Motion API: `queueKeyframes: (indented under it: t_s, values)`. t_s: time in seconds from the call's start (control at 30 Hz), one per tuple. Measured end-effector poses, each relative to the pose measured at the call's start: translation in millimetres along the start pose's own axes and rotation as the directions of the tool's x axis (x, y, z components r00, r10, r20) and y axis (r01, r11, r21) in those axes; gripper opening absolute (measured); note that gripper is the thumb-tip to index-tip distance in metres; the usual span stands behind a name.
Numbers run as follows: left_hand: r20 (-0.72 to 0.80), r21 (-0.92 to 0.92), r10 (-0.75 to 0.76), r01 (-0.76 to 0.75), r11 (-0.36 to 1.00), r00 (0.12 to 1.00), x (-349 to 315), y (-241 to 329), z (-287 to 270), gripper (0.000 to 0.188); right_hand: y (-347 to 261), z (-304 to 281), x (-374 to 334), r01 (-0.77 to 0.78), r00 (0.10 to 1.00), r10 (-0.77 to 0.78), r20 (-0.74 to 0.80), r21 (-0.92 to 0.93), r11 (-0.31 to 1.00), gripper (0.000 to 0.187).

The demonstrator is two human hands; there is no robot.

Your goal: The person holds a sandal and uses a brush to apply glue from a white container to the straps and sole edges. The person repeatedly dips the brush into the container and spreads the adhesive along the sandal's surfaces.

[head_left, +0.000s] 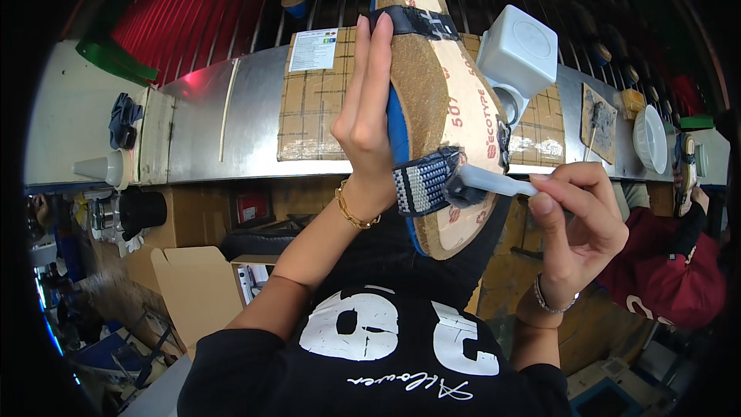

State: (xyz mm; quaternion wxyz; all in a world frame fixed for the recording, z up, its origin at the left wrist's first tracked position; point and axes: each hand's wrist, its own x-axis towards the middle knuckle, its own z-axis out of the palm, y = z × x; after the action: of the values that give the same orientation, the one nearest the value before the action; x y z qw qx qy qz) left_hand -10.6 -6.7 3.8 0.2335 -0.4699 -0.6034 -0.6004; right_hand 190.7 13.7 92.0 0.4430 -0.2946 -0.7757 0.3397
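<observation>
A sandal under assembly (428, 96) is held up in front of me, its underside facing me, on a blue shoe last (397, 127). Its base is cream board with a brown edge. My left hand (365, 127) is closed along its left side, fingertips by the dark front strap (413, 22). A woven grey-and-black strap (424, 181) wraps over the lower part. In my right hand (579, 220), a small brush with a translucent whitish handle (494, 181) is pinched between thumb and fingers. Its dark-smeared tip touches the strap's folded end.
A white square-based container (521, 50) stands behind the sandal on cardboard (312, 116) covering the metal bench (193, 112). Rightward are a stained board (598, 120), a white bowl (651, 139) and a co-worker in maroon (664, 262) holding another sandal. An open carton (197, 293) sits lower left.
</observation>
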Motion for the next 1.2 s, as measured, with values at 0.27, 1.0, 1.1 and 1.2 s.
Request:
queueKeyframes:
  t_s: [0.27, 1.0, 1.1, 1.2]
  values:
    - [0.006, 0.023, 0.086, -0.086, 0.996, 0.996, 2.2, -0.2, -1.4, 0.074, -1.4, 4.6, 8.0, 0.24, 0.963, -0.266, -0.031, -0.348, 0.906, 0.031]
    - [0.09, -0.04, 0.003, 0.0, 0.999, 0.996, 4.3, 8.8, -8.7, 0.069, 7.1, -10.8, 30.5, 0.363, 0.929, -0.345, 0.136, -0.133, 0.922, 0.033]
    - [0.102, -0.059, 0.008, -0.002, 0.998, 0.995, 5.3, 10.7, -8.7, 0.069, 6.0, -15.1, 31.3, 0.375, 0.918, -0.354, 0.18, -0.1, 0.922, 0.035]
    - [0.129, -0.053, -0.031, 0.038, 0.998, 0.991, 3.2, 10.0, -14.4, 0.068, 8.3, -13.2, 32.2, 0.389, 0.908, -0.368, 0.2, -0.077, 0.918, 0.034]
